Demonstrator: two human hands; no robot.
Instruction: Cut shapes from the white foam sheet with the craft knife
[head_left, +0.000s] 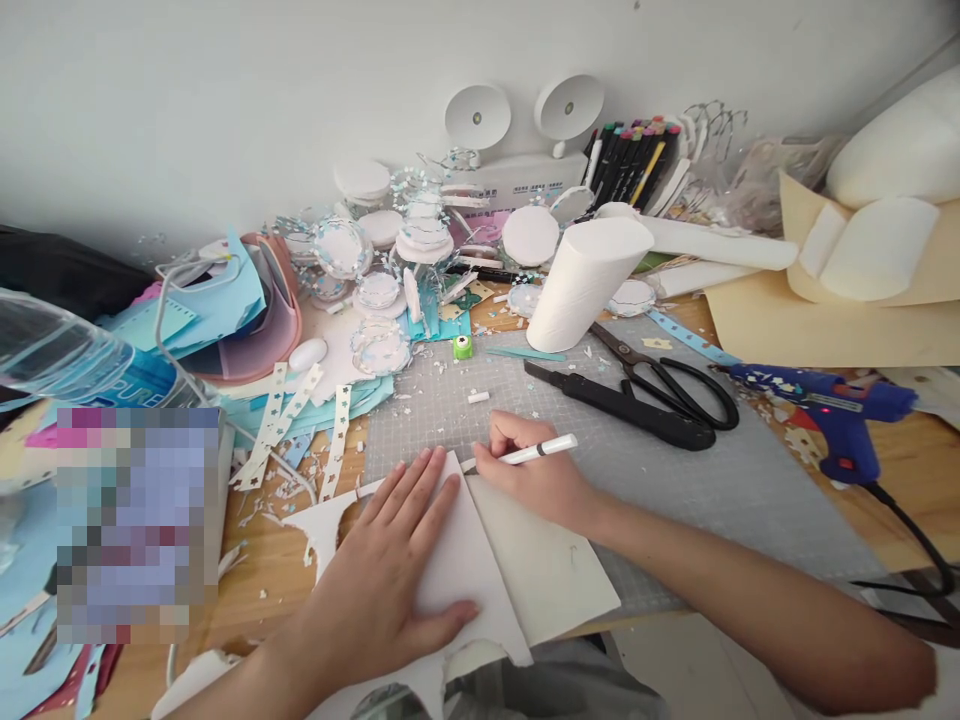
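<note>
My left hand [390,570] lies flat, fingers spread, on a white sheet of card [465,560] at the near edge of the grey cutting mat [675,480]. My right hand [529,470] grips a white pen [544,450] with its tip at the upper edge of that card. Under it a second, cream sheet [555,580] sticks out to the right. Both forearms come in from the bottom of the view.
Black scissors [667,385] and a white foam cylinder [581,285] lie beyond the hands. A blue glue gun [832,410] with its cord sits at the right. Paper scraps, white discs, markers [634,160] and a plastic bottle [52,350] crowd the back and left.
</note>
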